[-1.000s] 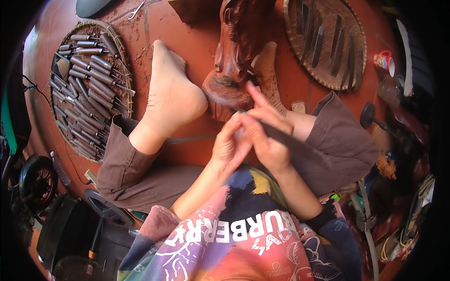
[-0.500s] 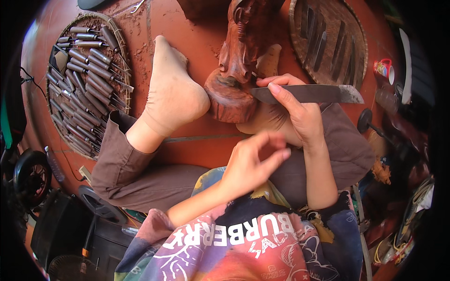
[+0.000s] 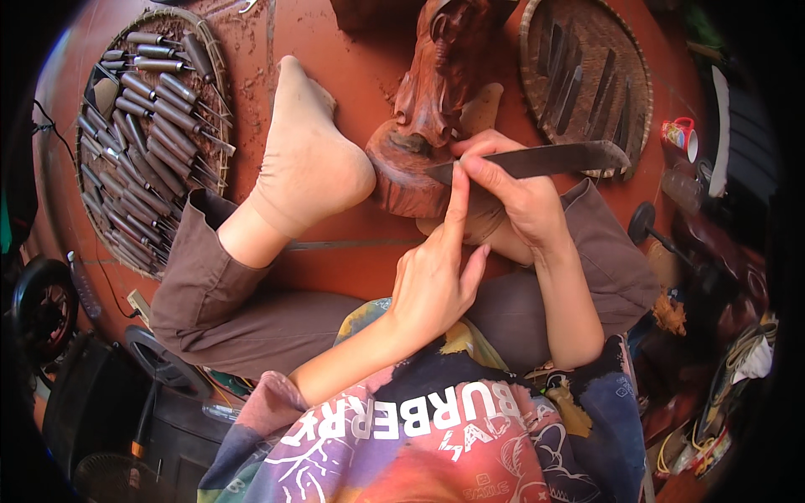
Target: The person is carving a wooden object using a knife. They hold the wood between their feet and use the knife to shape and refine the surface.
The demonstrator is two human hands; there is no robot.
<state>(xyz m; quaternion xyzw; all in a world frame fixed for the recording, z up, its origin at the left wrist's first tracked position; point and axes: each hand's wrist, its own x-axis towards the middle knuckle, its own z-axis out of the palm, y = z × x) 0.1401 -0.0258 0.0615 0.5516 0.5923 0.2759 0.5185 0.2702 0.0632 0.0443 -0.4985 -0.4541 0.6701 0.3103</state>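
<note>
My right hand (image 3: 530, 205) pinches a flat dark steel blade (image 3: 570, 159) between thumb and fingers. One end of the blade lies over the round base (image 3: 402, 180) of a reddish-brown wood carving (image 3: 423, 101); the slanted end points right. My left hand (image 3: 432, 289) holds nothing. Its index finger stretches up to the blade beside my right thumb, and appears to touch it; the other fingers are curled and the thumb stands apart. The carving's base rests between my bare feet, close to the left heel (image 3: 356, 172).
A round woven tray (image 3: 228, 105) at left bears many wooden-handled chisels (image 3: 172, 142). Another woven tray (image 3: 644, 84) at right bears several flat dark bars (image 3: 570, 96). Beyond it stands a red and white mug (image 3: 681, 138). Wood shavings (image 3: 243, 59) lie on the red tiled floor.
My left hand has moved up, with its index finger now straightened against the blade. The blade has shifted slightly left and tilted, its right end higher.
</note>
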